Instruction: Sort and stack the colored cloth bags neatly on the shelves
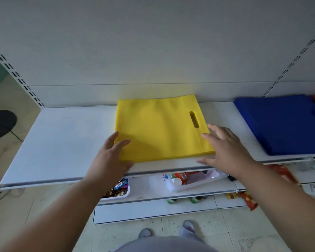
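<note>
The shelf [62,142] carries my yellow bag stack [158,128] at its centre and the blue bag stack [284,124] well apart to the right. My left hand [111,157] cups the yellow stack's near-left corner, fingers relaxed; my right hand [225,150] lies open at its near-right corner, grasping nothing. Uneven side pressure risks fanning the thin layers or sliding the stack off the front lip.
</note>
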`<state>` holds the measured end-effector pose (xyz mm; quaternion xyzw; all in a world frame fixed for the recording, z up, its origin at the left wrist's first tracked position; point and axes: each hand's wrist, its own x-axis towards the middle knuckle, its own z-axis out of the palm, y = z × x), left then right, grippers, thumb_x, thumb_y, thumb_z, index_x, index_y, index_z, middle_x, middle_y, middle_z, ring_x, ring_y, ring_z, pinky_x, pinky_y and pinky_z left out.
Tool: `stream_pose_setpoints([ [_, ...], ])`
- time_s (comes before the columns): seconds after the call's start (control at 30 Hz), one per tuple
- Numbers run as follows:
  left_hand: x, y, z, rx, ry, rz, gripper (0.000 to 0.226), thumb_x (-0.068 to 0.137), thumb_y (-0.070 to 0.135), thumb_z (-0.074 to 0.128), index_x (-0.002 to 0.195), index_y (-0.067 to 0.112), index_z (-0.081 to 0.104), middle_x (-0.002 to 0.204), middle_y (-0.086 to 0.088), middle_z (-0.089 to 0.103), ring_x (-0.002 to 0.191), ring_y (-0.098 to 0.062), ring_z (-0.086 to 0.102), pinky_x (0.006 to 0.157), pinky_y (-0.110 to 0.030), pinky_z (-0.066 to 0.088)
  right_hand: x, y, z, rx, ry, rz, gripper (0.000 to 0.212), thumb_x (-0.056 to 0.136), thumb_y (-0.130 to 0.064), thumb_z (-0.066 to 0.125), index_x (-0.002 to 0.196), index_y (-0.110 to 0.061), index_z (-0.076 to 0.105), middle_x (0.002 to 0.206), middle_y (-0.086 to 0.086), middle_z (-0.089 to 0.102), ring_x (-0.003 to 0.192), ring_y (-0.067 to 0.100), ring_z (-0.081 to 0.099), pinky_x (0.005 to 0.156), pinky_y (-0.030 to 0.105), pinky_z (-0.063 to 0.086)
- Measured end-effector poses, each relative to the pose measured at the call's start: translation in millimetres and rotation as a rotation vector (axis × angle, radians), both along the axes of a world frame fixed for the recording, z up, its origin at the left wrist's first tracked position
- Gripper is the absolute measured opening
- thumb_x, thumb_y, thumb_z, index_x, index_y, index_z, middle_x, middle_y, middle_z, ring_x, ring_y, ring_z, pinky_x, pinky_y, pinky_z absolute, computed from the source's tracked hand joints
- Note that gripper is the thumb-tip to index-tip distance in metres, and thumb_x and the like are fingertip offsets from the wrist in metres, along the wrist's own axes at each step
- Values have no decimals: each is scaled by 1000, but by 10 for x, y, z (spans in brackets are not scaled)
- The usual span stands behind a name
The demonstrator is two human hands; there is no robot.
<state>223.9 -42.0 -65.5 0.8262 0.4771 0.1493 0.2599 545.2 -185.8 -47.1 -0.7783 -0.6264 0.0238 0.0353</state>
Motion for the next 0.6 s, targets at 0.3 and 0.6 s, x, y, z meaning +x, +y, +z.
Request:
stream_pose_setpoints([
  [0.3,11,-54,114,-69,50,65,73,77,27,79,141,30,44,155,-1,30,128,-24,48,99,-35,43,-92,147,-15,42,-99,127,62,70,-55,78,117,-16,67,131,4,59,122,27,50,98,46,42],
  [0.6,112,268,327,-816,-550,592,34,94,11,57,128,6,53,108,-17,62,83,-33,65,75,-42,56,-617,381,-95,25,-41,184,54,74,-52,73,114,-16,67,119,5,62,112,30,56,92,44,45],
])
